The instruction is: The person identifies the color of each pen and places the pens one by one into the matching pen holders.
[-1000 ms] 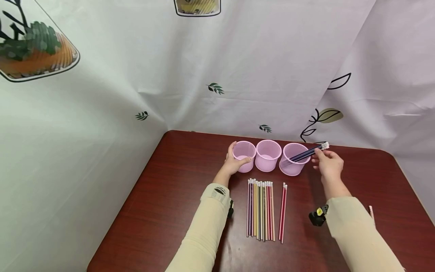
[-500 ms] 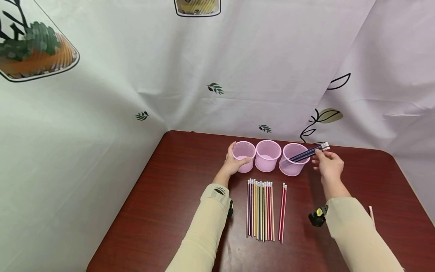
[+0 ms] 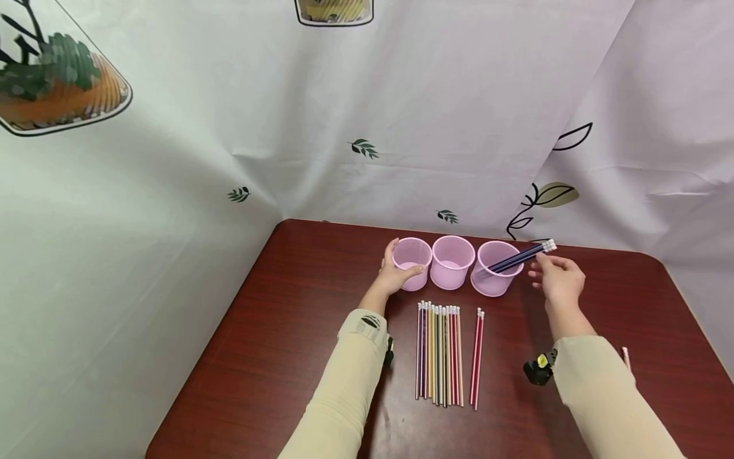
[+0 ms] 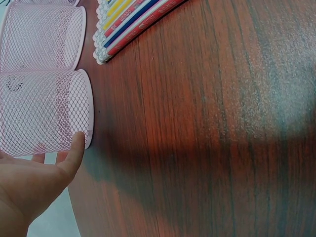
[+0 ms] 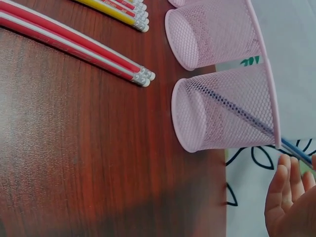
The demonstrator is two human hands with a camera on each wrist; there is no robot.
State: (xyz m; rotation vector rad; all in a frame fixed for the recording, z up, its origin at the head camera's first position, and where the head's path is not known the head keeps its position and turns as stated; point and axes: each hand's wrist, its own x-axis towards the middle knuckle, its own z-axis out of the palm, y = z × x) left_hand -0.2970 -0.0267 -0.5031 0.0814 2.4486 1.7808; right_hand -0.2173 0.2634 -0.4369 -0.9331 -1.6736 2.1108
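Right grip (image 3: 561, 280), fingers apart, beside dark-blue, white-tipped pencils (image 3: 518, 257) slanting in the rightmost cup (image 3: 492, 285), right of centre; left grip (image 3: 392, 276) clamped round the leftmost cup (image 4: 44, 111). Three pink mesh cups (image 3: 450, 276); below, two red pencils (image 3: 475, 360), one multicoloured pencil row (image 3: 438, 357).

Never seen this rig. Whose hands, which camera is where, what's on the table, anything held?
No robot: a person's bare left hand and right hand. The wide picture comes from a head-worn camera; the close ones from the left wrist camera and right wrist camera. On the table, three pink mesh cups stand in a row. Nearer the wearer lie a row of pencils, two red pencils beside it, and one pale pencil by the right sleeve. The left hand holds the left cup. The right hand is at the dark blue pencils leaning in the right cup; whether it grips them, I can't tell.
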